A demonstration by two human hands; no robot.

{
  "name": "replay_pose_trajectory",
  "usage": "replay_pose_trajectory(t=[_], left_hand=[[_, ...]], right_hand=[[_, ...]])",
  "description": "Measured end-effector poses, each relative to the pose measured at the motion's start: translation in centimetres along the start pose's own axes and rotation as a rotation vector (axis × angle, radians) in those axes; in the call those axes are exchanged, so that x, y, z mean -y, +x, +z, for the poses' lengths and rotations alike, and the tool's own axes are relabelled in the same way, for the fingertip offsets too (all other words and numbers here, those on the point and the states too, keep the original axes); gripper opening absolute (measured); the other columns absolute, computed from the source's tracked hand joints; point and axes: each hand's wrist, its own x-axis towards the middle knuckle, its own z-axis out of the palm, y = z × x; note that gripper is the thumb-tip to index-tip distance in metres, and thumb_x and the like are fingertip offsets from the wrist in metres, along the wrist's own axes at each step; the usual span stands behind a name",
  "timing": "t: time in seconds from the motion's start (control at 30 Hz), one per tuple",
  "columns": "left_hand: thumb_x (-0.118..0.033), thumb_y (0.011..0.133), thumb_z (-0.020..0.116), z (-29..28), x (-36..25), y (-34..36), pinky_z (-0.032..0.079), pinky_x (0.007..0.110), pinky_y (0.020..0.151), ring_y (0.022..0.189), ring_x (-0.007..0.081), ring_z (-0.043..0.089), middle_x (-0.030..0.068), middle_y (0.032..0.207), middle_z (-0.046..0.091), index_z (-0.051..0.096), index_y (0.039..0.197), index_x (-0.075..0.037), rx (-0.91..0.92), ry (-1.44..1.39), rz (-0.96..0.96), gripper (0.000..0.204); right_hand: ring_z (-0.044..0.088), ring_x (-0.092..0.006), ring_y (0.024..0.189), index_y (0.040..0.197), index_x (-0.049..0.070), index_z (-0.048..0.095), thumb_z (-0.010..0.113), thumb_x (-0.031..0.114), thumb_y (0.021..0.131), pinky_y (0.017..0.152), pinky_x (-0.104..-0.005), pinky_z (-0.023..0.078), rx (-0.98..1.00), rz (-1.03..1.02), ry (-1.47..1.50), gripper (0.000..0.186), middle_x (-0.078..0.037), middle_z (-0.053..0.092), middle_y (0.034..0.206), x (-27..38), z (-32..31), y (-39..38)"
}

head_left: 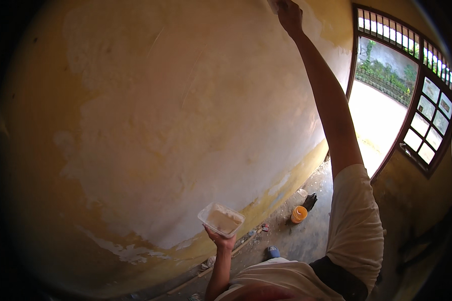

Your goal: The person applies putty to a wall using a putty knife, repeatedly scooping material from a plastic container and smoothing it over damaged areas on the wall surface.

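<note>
The person's left hand (221, 240) is supporting a shallow translucent container (230, 212) from below, the thumb side by its near edge and the fingers partly curled, mostly hidden underneath. The container is sitting directly above that hand, holding a brownish-grey mix (221, 221). Far above and to the right, the right hand (290, 17) is closing its fingers around a pale piece (273, 5), which the top edge is cutting off; whether it is touching the wall (150, 125), one cannot tell.

With one hand alone bearing the container, a slipping grip or a tipping wrist could be sending the mix over the rim; the angle is leaving it unclear how level it is sitting. The right arm is extending almost straight, so overreaching could be loosening control of the pale piece or upsetting the person's balance.

Before both hands, the wall is showing broad whitish patches over yellow, with flaking along its lower part. Below and right of the left hand, a blue piece of footwear (272, 252) is resting on the floor (311, 238). Farther right of that hand, an orange bucket (297, 219) is standing with a dark object (311, 201) just beside it. Scraps and a long thin strip (244, 243) are lying along the wall's foot, possibly hampering sideways steps. Right of the raised arm, a doorway is letting in bright light.
</note>
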Motion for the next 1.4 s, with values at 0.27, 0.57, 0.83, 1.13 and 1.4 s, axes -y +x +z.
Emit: replay_pose_trajectory(t=[0.27,0.57,0.83,1.13,1.4], left_hand=[[-0.070,0.098,0.047,-0.2,0.3,0.0,0.037,0.050,0.116,0.136,0.0260,0.050,0.0001,0.146,0.054,0.050,0.147,-0.023,-0.031,-0.029,0.002,0.068],[-0.070,0.099,0.043,-0.2,-0.6,-1.0,0.038,0.050,0.115,0.133,0.0250,0.052,0.0001,0.143,0.056,0.051,0.146,-0.022,-0.002,0.013,-0.026,0.067],[-0.068,0.099,0.044,0.5,-0.1,-1.3,0.037,0.050,0.116,0.134,0.0247,0.052,-0.0002,0.143,0.056,0.051,0.146,-0.022,-0.041,0.005,-0.123,0.066],[-0.069,0.097,0.047,0.3,-0.4,-1.7,0.038,0.049,0.116,0.133,0.0248,0.052,-0.0011,0.144,0.056,0.051,0.145,-0.024,-0.022,0.006,-0.098,0.066],[-0.068,0.098,0.049,1.1,0.2,-1.4,0.041,0.049,0.113,0.131,0.0249,0.054,-0.0004,0.141,0.058,0.052,0.145,-0.023,-0.029,0.003,-0.030,0.065]], right_hand=[[0.071,-0.0352,0.096,0.111,0.010,0.072,0.062,0.015,0.098,0.084,-0.0443,0.054,-0.069,-0.148,-0.227,0.018,-0.013,0.075,0.105,2.7,3.4,-6.2],[0.071,-0.0296,0.097,0.110,0.007,0.070,0.069,-0.003,0.080,0.073,-0.0413,0.059,0.051,-0.526,0.117,0.032,-0.008,0.071,0.112,17.2,5.4,-24.7],[0.072,-0.0223,0.101,0.125,0.013,0.071,0.070,-0.003,0.079,0.074,-0.0345,0.056,0.520,-0.580,0.242,0.049,-0.005,0.071,0.122,21.0,2.2,-38.5],[0.070,-0.0351,0.102,0.116,0.009,0.073,0.060,0.018,0.097,0.094,-0.0446,0.052,-0.086,0.336,-0.030,0.025,-0.016,0.075,0.107,3.6,-2.0,-11.9],[0.069,-0.0283,0.108,0.124,0.015,0.075,0.060,0.025,0.098,0.096,-0.0406,0.051,0.006,0.311,-0.084,0.032,-0.012,0.075,0.118,-5.1,-2.5,-4.3]])
